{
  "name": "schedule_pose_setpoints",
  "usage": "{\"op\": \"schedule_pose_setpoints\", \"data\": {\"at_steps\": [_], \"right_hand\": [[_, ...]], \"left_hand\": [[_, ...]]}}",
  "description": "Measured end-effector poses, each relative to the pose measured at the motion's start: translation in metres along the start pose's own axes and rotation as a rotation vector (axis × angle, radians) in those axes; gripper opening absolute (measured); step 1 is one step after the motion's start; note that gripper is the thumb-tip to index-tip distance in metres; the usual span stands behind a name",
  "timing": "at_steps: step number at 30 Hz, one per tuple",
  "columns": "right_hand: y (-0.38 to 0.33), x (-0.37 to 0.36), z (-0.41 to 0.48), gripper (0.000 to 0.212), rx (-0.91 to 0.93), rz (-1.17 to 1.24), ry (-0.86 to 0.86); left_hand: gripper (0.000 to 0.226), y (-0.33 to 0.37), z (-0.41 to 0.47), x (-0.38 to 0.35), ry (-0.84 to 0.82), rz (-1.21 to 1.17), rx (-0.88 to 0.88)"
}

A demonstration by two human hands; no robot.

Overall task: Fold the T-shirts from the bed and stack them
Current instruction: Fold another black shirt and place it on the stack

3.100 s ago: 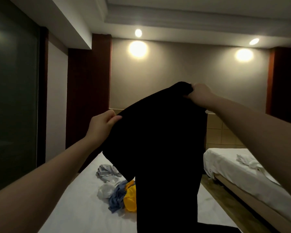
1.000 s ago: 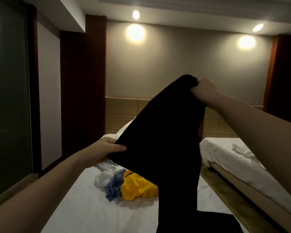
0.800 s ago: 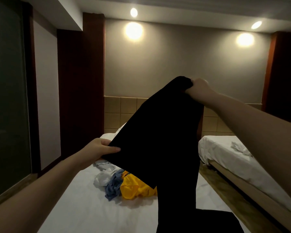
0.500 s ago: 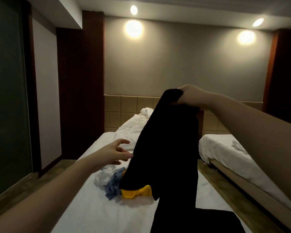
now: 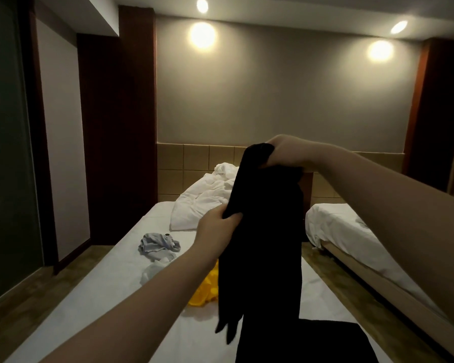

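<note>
Head view, and both arms are stretched out over the white-sheeted bed (image 5: 102, 297). The right hand (image 5: 286, 153) is up high, wrist bent, fingers curled tight round the bunched top of the black cloth T-shirt (image 5: 268, 231). That forearm runs in from the lower right at a long slant. The left hand (image 5: 215, 226) sits lower and nearer, and its forearm comes up from the bottom left. Its thumb and fingers pinch the shirt's left edge about halfway down.

The shirt hangs between the two hands in a narrow dark column, in the air above the mattress. Its loose lower corners dangle close to the sheet. Its lower end runs down against a flat piece of black fabric (image 5: 312, 341) on the near end of the bed. Where one stops and the other starts, I cannot tell.

Behind the left wrist lies a crumpled yellow garment (image 5: 205, 292), partly hidden. Beyond it are a rumpled white garment (image 5: 155, 269) and a grey bundled garment (image 5: 157, 243). A crumpled white duvet (image 5: 202, 203) is heaped at the head of the bed. A second white-sheeted bed (image 5: 351, 244) stands to the right across a strip of floor.
</note>
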State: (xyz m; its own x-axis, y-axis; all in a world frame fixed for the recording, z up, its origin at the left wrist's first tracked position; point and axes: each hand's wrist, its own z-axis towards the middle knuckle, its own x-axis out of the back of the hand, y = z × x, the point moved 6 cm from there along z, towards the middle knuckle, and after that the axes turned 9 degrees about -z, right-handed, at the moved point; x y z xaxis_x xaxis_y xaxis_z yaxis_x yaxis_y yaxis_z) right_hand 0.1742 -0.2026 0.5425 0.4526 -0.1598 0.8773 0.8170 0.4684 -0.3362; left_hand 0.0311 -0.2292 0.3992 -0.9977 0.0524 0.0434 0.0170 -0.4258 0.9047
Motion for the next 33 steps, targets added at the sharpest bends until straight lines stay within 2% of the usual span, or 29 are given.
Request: {"op": "schedule_pose_setpoints", "data": {"at_steps": [6, 12, 17, 20, 23, 24, 26, 28, 30, 33], "right_hand": [[0.029, -0.014, -0.01, 0.004, -0.013, 0.145, -0.318], [0.038, -0.019, -0.016, 0.008, 0.014, 0.272, -0.414], [0.046, -0.017, -0.015, 0.019, 0.038, 0.396, -0.409], [0.046, -0.018, -0.018, 0.034, 0.081, 0.433, -0.44], [0.044, -0.025, -0.019, 0.073, 0.074, 0.402, -0.537], [0.044, -0.029, -0.019, 0.079, 0.06, 0.353, -0.587], [0.046, -0.037, -0.02, 0.082, 0.009, 0.222, -0.656], [0.049, -0.043, -0.018, 0.07, -0.054, 0.117, -0.639], [0.051, -0.045, -0.011, 0.059, -0.07, 0.078, -0.567], [0.056, -0.046, 0.0, 0.062, -0.075, 0.114, -0.488]], "left_hand": [[0.014, -0.012, 0.005, 0.049, 0.118, 0.15, 0.058], [0.022, 0.02, 0.011, 0.065, 0.118, 0.41, -0.109], [0.015, 0.044, 0.012, 0.08, -0.008, 0.267, -0.019], [0.017, 0.043, 0.014, 0.092, -0.089, 0.153, 0.088], [0.027, 0.029, 0.014, 0.098, -0.215, 0.045, 0.199], [0.032, 0.024, 0.014, 0.101, -0.227, 0.034, 0.221], [0.025, 0.015, 0.014, 0.106, -0.232, 0.025, 0.248], [0.014, 0.008, 0.016, 0.11, -0.214, 0.031, 0.266], [0.013, 0.005, 0.02, 0.114, -0.198, 0.063, 0.254], [0.015, 0.006, 0.027, 0.115, -0.176, 0.165, 0.176]]}}
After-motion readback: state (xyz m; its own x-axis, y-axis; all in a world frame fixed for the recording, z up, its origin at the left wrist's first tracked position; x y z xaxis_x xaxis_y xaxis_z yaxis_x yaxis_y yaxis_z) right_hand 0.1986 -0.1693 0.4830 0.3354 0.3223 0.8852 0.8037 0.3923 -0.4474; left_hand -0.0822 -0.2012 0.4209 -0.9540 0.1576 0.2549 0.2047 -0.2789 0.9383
